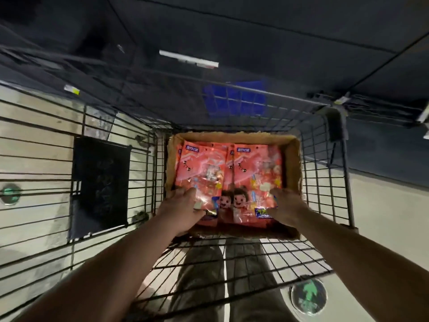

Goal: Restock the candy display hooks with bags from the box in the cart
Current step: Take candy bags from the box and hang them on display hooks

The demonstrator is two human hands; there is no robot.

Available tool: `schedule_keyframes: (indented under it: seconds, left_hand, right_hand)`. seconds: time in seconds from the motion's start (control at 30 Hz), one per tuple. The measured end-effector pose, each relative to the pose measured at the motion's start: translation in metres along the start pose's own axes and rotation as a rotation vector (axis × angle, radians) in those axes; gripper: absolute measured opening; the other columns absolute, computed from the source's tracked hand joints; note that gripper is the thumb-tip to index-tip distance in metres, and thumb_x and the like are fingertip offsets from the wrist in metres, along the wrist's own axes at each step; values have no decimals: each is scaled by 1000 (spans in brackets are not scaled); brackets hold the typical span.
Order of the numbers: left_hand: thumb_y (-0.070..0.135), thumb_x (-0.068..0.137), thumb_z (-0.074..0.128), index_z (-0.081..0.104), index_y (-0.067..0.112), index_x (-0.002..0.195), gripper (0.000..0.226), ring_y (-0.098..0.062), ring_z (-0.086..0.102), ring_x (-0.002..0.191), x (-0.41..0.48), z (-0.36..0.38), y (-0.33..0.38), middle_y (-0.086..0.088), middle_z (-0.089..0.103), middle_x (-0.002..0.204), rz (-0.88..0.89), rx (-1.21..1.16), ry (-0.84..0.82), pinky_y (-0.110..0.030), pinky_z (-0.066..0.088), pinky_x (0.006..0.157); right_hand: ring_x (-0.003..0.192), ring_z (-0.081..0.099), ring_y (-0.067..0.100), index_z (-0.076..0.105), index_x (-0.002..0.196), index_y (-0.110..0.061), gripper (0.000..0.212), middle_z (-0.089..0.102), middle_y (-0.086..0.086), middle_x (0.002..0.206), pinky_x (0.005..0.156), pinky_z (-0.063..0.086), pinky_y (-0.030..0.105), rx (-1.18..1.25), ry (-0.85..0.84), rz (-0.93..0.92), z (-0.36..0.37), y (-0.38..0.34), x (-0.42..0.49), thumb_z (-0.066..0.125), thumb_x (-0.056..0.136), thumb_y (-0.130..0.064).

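An open cardboard box (294,159) sits in the far end of a wire cart (325,173). Two stacks of red candy bags lie flat in it, side by side: a left stack (199,166) and a right stack (255,168), each printed with cartoon children. My left hand (183,208) grips the near end of the left stack, thumb on top. My right hand (287,205) grips the near right corner of the right stack. Both forearms reach down into the cart.
The cart's wire floor (232,263) shows my trousers and the pale floor below. A black panel (99,191) hangs on the cart's left side. Dark shelving (209,31) and a blue crate (234,98) lie beyond the cart. A round green floor sticker (308,296) sits at lower right.
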State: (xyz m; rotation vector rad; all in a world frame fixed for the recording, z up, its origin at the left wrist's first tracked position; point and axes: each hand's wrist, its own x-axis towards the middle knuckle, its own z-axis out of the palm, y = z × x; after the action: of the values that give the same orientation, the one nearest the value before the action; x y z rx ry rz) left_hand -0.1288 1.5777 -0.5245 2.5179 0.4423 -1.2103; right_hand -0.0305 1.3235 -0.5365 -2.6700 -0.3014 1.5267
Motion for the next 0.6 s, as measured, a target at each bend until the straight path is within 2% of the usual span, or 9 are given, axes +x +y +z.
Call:
schedule_keyframes:
  seconds: [0.2,0.27,0.4,0.5,0.6]
  left_hand:
    - [52,89,55,12,21,153,83,-33,27,143,40,15,-14,-9,15,160,-81,-79,-50,-48,36,111]
    - [49,88,58,15,19,153,83,-34,27,142,53,18,-16,-11,19,157,-120,-127,-53,-48,35,112]
    - [43,86,64,25,15,150,80,-34,31,139,75,22,-13,-12,28,153,-160,-235,3,-45,31,114]
    - [42,85,66,29,14,149,78,-33,33,138,89,23,-13,-12,32,152,-213,-323,64,-46,34,112]
    - [38,85,68,40,17,143,67,-31,50,123,98,29,-16,-10,42,142,-265,-480,118,-36,45,95]
  right_hand:
    - [132,40,37,21,150,-20,74,27,14,152,105,41,46,148,-5,126,18,-1,38,61,89,-32]
    - [133,39,38,19,150,-20,76,26,15,151,107,39,46,200,-5,166,23,1,50,62,89,-31]
    - [129,42,40,25,148,-16,70,24,15,151,107,39,48,334,5,228,31,10,69,61,89,-29]
    - [126,45,40,29,146,-11,66,30,18,146,105,40,41,384,3,273,34,12,80,60,89,-26]
    - [114,55,37,37,141,-18,69,47,17,134,98,48,43,510,27,311,36,13,90,62,79,-36]
